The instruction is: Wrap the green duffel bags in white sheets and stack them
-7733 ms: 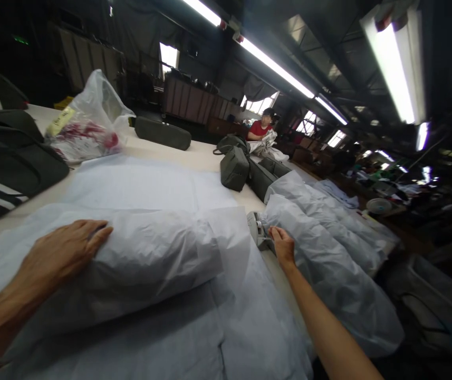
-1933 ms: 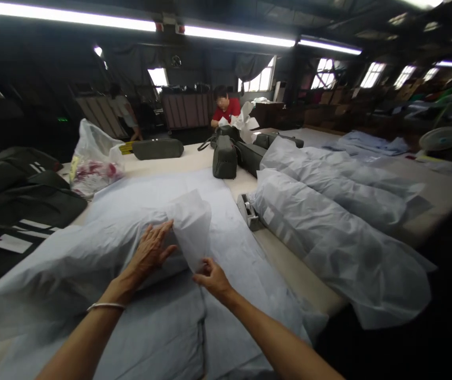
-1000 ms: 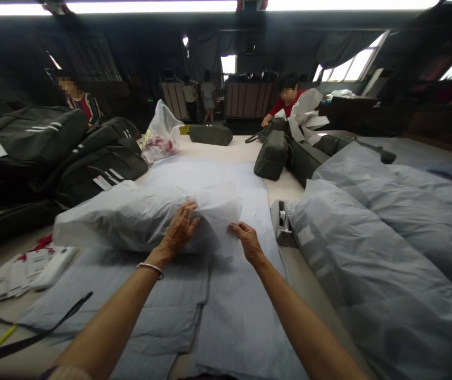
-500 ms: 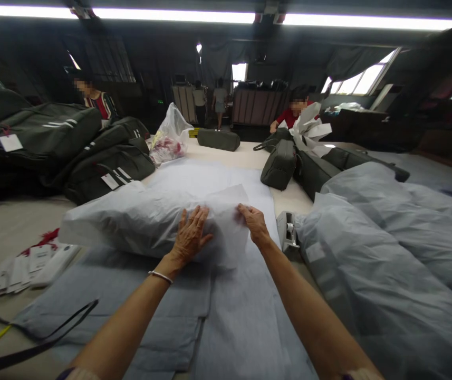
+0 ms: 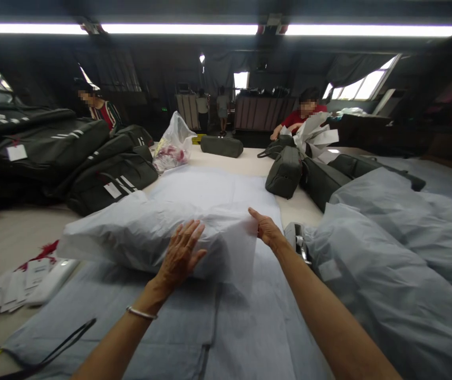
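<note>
A frosted plastic bag lies in front of me with a dark, bulky thing inside that shows only faintly. My left hand rests on its near side, fingers stretched out and palm down. At the bag's right end, my right hand holds the loose plastic edge between thumb and curled fingers; the fingertips are partly hidden. Beneath the bag are flat stacked plastic bags, spread over the table.
Dark green bags with white stripes are piled at left. Hang tags with red strings lie nearer. Filled plastic bags sit at right, beside a small grey metal device. Across the table, a person in red handles dark bags.
My left hand has slid slightly left and down along the plastic bag. My right hand has shifted right and down, drawing the bag's end outward. The whole view has tilted up slightly.
</note>
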`<state>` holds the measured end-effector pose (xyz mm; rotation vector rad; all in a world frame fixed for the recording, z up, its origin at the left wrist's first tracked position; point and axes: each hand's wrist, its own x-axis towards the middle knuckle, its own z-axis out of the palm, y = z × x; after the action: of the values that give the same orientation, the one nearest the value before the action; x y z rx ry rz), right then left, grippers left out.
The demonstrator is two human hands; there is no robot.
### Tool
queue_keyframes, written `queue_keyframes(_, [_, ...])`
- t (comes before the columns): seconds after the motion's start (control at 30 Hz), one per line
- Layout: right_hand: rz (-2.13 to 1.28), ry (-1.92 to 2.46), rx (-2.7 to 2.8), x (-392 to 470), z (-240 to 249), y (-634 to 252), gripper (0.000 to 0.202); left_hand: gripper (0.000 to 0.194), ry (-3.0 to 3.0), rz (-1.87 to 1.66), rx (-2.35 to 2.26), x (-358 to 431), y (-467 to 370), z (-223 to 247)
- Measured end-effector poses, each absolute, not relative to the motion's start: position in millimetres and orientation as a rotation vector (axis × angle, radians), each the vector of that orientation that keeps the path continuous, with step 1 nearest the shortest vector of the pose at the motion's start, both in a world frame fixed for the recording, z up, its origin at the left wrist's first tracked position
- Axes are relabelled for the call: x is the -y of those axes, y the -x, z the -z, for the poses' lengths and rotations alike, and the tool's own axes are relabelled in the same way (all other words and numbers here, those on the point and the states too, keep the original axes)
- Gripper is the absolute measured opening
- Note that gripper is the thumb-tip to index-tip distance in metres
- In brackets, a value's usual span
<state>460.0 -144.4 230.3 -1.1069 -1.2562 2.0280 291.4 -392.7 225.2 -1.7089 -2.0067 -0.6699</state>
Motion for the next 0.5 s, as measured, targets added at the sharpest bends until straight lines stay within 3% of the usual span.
queue_keyframes(0.17, [-2.040,1.060,1.361,136.2,-231.0,-456.8,0.021,0.031,1.132,1.233,2.622,419.3,-313.6,-222.3])
queue_keyframes(0.3, [-2.076,1.068,1.406,133.1,-233.6,-456.9,0.020,0.029,1.010,1.197,2.999,420.7,-339.2,-199.5])
queue_keyframes(0.5, [-1.996,1.136,1.428,119.7,-245.8,-450.6,0.021,0.015,0.965,1.240,3.029,415.7,-338.8,-173.1])
